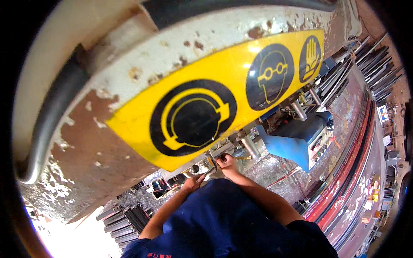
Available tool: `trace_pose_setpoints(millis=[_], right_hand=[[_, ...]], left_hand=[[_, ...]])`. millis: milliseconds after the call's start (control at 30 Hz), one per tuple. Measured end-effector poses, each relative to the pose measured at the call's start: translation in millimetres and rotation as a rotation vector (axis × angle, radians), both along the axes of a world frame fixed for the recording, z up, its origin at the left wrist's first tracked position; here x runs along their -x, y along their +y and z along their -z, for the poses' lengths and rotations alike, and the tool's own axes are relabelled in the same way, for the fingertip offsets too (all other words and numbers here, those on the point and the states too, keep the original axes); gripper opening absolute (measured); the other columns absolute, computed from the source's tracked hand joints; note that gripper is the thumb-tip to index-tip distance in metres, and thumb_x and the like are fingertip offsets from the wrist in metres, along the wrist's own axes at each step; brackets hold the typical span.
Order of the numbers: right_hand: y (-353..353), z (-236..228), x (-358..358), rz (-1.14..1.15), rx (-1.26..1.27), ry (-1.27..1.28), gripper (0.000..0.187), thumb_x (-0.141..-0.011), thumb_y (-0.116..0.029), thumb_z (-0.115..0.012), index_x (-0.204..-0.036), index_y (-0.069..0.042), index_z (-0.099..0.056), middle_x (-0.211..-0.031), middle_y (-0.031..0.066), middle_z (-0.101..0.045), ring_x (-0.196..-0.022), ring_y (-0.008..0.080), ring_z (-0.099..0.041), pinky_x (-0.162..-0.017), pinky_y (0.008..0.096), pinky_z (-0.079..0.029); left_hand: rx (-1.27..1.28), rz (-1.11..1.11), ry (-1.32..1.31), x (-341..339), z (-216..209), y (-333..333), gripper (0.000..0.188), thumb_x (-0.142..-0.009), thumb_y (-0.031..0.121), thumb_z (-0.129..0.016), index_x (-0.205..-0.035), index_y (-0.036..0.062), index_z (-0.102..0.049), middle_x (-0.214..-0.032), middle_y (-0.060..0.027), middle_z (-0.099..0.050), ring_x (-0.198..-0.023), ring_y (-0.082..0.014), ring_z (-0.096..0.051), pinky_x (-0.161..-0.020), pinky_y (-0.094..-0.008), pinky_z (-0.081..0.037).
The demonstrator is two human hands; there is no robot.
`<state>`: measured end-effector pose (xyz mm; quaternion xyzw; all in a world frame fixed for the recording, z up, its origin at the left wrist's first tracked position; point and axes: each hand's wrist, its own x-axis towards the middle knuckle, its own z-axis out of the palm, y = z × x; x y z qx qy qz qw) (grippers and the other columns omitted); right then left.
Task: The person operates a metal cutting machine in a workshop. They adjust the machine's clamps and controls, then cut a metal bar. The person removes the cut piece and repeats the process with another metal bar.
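Note:
Both my arms reach forward to a metal machine beneath its large guard (142, 180), whose worn paint is peeling. My left hand (192, 183) is closed on a thin dark strip-like piece (210, 171), beside a round knob-like part (195, 169). To its right, my right hand (228, 165) is curled with fingers bent at the machine's metal fixture (221, 148). What sits inside those fingers is too small and partly hidden to make out. A metal cylinder (250, 147) stands just right of that hand.
A yellow safety sticker (241, 86) covers the guard's front, close overhead. At right is a blue metal housing (290, 144). Long metal profiles (340, 172) lie beyond it, with more bundled bars (124, 223) at lower left. Shiny shavings cover the floor (288, 180).

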<state>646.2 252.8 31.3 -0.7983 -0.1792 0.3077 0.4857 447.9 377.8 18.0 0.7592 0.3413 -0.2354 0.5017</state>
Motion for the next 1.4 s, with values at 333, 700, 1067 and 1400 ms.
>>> trace_pose_setpoints(millis=[333,700,1067,1400], right_hand=[[-8.2,-198.1,-24.0,-0.202,-0.317,-0.372,0.085,-0.085,-0.033,-0.075,-0.145,0.005,-0.028,-0.14,0.029,-0.038,-0.131,0.0391,-0.041,-0.108,0.0459,-0.035],[17.3,-221.2,-54.7,-0.343,-0.477,-0.391,0.094,-0.076,-0.041,-0.081,-0.143,0.005,-0.034,-0.142,0.0281,-0.041,-0.131,0.0422,-0.043,-0.108,0.0461,-0.037],[15.0,-228.8,-62.7,-0.384,-0.453,-0.401,0.097,-0.079,-0.046,-0.077,-0.145,0.006,-0.029,-0.142,0.0323,-0.038,-0.131,0.0454,-0.041,-0.109,0.0472,-0.036],[14.3,-236.0,-60.0,-0.356,-0.381,-0.412,0.091,-0.079,-0.049,-0.076,-0.141,0.006,-0.037,-0.137,0.0295,-0.046,-0.125,0.0444,-0.047,-0.105,0.0454,-0.039]], left_hand=[[0.15,-0.212,0.063,-3.4,-2.3,-2.1,0.086,-0.086,0.077,-0.045,-0.12,0.0006,-0.065,-0.117,-0.0238,-0.066,-0.116,-0.0325,-0.059,-0.099,-0.0389,-0.043],[0.009,-0.153,0.244,2.2,-25.3,0.6,0.087,-0.082,0.084,-0.039,-0.098,0.0051,-0.072,-0.087,-0.0175,-0.069,-0.092,-0.0295,-0.065,-0.083,-0.0419,-0.048],[-0.013,-0.149,0.172,36.8,20.9,3.7,0.081,-0.086,0.076,-0.044,-0.069,0.0003,-0.066,-0.061,-0.0119,-0.061,-0.066,-0.0225,-0.062,-0.062,-0.0387,-0.047],[-0.076,-0.181,0.201,23.2,-6.2,0.0,0.082,-0.085,0.076,-0.047,-0.066,-0.0013,-0.064,-0.062,-0.0156,-0.06,-0.063,-0.0245,-0.059,-0.062,-0.0449,-0.045]])
